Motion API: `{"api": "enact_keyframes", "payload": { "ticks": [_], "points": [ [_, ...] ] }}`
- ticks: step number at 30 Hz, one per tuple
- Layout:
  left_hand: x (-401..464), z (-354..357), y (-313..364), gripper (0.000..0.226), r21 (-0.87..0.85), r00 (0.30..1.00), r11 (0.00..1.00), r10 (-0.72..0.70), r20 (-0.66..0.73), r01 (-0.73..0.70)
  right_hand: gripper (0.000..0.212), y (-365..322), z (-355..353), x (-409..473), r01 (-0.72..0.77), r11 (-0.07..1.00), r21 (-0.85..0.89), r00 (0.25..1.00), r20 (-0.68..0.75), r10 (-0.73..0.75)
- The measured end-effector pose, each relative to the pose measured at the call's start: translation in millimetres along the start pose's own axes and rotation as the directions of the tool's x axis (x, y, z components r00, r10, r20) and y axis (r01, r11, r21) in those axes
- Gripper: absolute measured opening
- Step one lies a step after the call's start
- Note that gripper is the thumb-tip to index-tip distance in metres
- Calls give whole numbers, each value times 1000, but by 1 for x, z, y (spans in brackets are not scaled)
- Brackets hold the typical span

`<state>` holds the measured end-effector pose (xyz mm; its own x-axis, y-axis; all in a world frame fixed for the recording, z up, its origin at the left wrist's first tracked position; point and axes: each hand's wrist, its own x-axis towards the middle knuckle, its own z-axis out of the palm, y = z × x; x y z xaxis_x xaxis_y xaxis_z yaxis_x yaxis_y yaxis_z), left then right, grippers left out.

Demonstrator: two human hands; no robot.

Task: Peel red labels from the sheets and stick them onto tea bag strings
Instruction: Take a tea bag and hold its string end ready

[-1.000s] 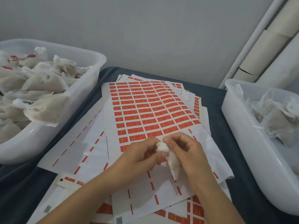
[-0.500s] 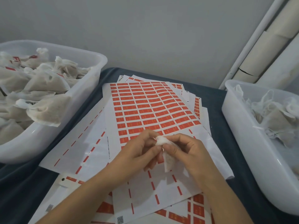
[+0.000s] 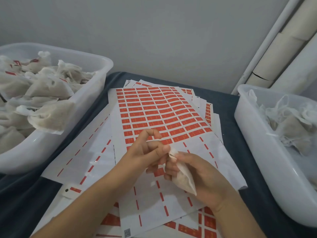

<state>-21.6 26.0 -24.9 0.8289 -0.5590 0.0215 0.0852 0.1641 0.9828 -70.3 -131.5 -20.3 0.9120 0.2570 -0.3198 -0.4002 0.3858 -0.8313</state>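
Note:
A sheet of red labels (image 3: 159, 114) lies on top of a fanned pile of sheets in the middle of the dark table. Over its lower, peeled part my right hand (image 3: 204, 177) holds a white tea bag (image 3: 184, 179), thumb and fingers pinching near its gathered top. My left hand (image 3: 147, 150) is beside it, thumb tip touching the bag's top, index finger curled above. Whether a label or the string sits between the fingers is too small to tell.
A white tub (image 3: 56, 140) at the left is heaped with tea bags, some with red labels. Another white tub (image 3: 267, 165) at the right holds more tea bags. Emptied backing sheets (image 3: 82, 152) spread left and toward me. Cardboard tubes (image 3: 281, 48) lean at the back right.
Both hands have shifted slightly right and toward me. The tea bag has swung down into my right hand, and my left index finger has lifted off it.

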Motion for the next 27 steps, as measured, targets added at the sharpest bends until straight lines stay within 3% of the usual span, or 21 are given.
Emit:
{"api": "enact_keyframes", "payload": {
  "ticks": [3, 6, 7, 9, 11, 14, 16, 18, 20, 27],
  "points": [
    [1, -3, -2, 38, -123, 996, 989, -83, 27, 86, 35, 0, 0, 2, 8, 999, -51, 1000, 0, -8],
    [3, -3, -2, 34, -178, 993, 977, -118, 10, 118, 14, -1, 1, 2, 29, 997, -74, 999, -43, -33],
    [2, -1, -2, 34, -123, 994, 988, -98, -39, 92, 13, -2, 1, 1, 41, 993, -111, 996, -70, -49],
    [-2, 5, -3, 35, 170, 983, 985, 62, -174, -32, 20, -2, 3, 2, 53, 980, -192, 989, -128, -78],
    [-6, 15, -5, 40, 422, 945, 896, 248, -213, -140, 22, 0, 5, 4, 63, 975, -211, 979, -178, -102],
    [-4, 20, -8, 45, 451, 893, 875, 335, -301, -177, 22, 2, 4, 4, 77, 983, -166, 978, -182, -107],
    [-1, 11, -6, 35, 491, 831, 849, 410, -376, -197, 21, 0, 3, 3, 84, 989, -121, 985, -141, -100],
    [-2, 5, -4, 25, 711, 759, 647, 599, -253, -274, 19, -1, 2, 3, 76, 986, -145, 985, -146, -97],
    [-3, 7, -11, 24, 824, 748, 461, 660, -71, -329, 22, 1, -1, 5, 58, 969, -240, 971, -212, -110],
    [-3, 6, -16, 15, 866, 774, 386, 634, 1, -317, 33, 6, 1, 6, 45, 935, -353, 965, -227, -132]
  ]
}}
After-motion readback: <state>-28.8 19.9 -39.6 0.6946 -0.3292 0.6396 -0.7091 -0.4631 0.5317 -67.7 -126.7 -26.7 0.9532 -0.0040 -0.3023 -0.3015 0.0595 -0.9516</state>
